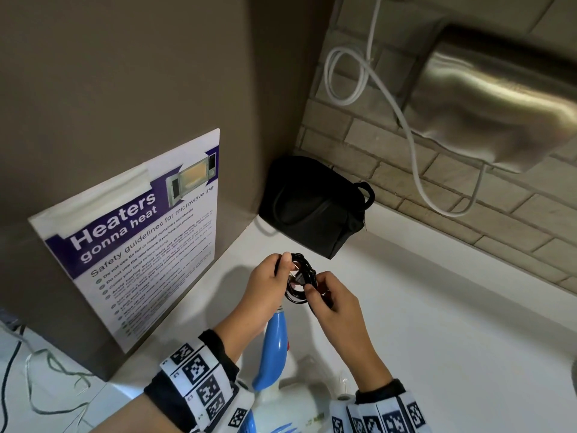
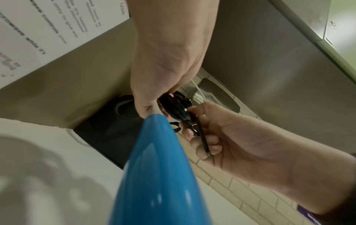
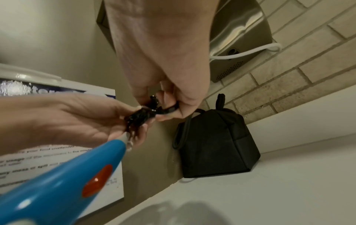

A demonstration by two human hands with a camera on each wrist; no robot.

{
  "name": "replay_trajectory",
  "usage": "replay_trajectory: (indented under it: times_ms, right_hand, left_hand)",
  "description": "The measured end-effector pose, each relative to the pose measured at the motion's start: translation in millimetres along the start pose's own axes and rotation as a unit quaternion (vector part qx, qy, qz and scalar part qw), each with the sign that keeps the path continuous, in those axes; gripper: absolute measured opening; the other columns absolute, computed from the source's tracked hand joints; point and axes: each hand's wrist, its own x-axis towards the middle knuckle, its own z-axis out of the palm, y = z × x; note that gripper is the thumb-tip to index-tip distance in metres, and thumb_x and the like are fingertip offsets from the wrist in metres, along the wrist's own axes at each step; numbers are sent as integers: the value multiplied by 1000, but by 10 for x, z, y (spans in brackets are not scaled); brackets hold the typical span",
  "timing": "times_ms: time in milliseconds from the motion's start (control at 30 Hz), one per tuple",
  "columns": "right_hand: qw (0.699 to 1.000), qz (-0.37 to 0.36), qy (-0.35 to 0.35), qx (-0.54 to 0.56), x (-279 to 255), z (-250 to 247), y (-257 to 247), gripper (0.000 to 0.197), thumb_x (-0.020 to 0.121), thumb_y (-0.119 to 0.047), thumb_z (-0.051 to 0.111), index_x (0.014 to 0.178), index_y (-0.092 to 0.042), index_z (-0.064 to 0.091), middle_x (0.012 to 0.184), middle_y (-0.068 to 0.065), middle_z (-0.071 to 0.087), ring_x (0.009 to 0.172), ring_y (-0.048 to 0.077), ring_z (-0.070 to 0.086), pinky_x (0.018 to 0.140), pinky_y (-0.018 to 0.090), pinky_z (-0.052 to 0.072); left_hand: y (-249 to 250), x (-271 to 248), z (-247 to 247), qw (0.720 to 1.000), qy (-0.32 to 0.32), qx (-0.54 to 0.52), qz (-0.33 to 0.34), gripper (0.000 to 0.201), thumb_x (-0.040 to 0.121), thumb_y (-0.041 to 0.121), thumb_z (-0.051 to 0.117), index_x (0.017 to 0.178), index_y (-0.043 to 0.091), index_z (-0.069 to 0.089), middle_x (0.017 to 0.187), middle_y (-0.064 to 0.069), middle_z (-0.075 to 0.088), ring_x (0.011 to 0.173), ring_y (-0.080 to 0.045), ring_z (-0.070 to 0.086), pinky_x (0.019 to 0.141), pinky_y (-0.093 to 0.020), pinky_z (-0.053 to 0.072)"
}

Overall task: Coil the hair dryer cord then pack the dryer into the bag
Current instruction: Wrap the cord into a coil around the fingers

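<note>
A blue and white hair dryer (image 1: 274, 348) stands with its blue handle (image 2: 154, 175) pointing up between my wrists; its body sits low at the frame's bottom edge. Its black cord (image 1: 301, 278) is bunched in a small coil above the handle tip. My left hand (image 1: 268, 282) grips the coil from the left, fingers curled round the loops. My right hand (image 1: 331, 298) pinches the cord's loose end, with a strand running through its curled fingers (image 2: 204, 146). The black bag (image 1: 315, 204) stands zipped in the corner behind my hands, also in the right wrist view (image 3: 213, 144).
A microwave safety poster (image 1: 140, 232) leans on the brown wall at left. A steel hand dryer (image 1: 499, 98) with a white cable (image 1: 415, 157) hangs on the brick wall above the white counter (image 1: 437, 323). Loose wires lie at lower left.
</note>
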Motion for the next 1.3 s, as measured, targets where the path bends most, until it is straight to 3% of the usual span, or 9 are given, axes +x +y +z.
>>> replay_trajectory:
  times_ms: [100,200,467,567,667,800,867,1167,1300]
  right_hand:
    - [1000,13,-18,7,3,40,-7,6,95,-25,54,90,-22,52,71,-16,62,63,2,55,57,16,40]
    - [999,-24,-24,15,-18,77,-49,14,98,-27,49,111,-26,53,88,-13,66,76,1,61,64,11,43]
    - [997,-24,-44,53,17,-18,-100,14,97,-30,49,93,-18,56,76,-12,57,64,0,49,61,12,37]
    - [996,-26,-44,67,28,-26,-92,15,94,-31,57,92,-16,56,84,-1,60,69,5,50,65,19,42]
    - [997,-40,-36,51,32,-16,-73,18,88,-34,63,101,-23,57,92,-3,63,82,13,59,74,36,51]
    - [994,-101,-28,7,-33,1,-113,53,87,-17,66,125,-38,37,97,-18,56,89,2,57,80,13,44]
    - [986,-156,-22,-58,-50,26,-101,48,91,-23,57,131,-42,37,104,-14,54,96,6,55,85,18,45]
    - [995,-91,-5,-31,-25,51,-218,25,87,-11,66,103,-29,66,96,-7,60,91,5,58,77,8,42]
    - [992,-86,88,-34,-6,47,-212,26,79,3,70,86,-21,69,107,-1,49,105,-11,45,83,3,39]
  left_hand:
    - [31,-45,55,1000,-11,-8,20,23,100,34,41,88,25,59,87,7,67,84,-7,65,68,-7,47]
    - [34,-26,47,1000,-8,-16,18,25,99,36,42,87,24,60,85,6,68,82,-8,65,67,-10,48]
    - [44,-4,28,993,-52,-96,-54,30,99,36,42,97,18,66,95,-4,72,90,-14,68,79,-24,51]
    - [62,-5,13,975,-82,-172,-112,33,99,35,43,100,12,67,102,-12,71,102,-25,66,95,-39,51]
    - [100,-4,-13,963,-101,-210,-138,33,100,29,42,99,3,62,103,-18,64,98,-27,64,94,-41,50]
    - [107,6,-41,952,-101,-242,-158,34,100,28,42,107,0,60,100,-16,68,92,-27,66,89,-39,52]
    - [96,8,-57,951,-104,-245,-159,35,99,29,42,108,2,62,101,-16,70,92,-25,68,88,-37,52]
    - [67,-44,-39,967,-106,-187,-136,32,99,32,42,109,11,65,105,-12,72,100,-21,69,92,-36,52]
    - [25,-39,8,978,-80,-140,-134,34,99,39,42,113,14,62,109,-11,70,106,-24,66,101,-43,48]
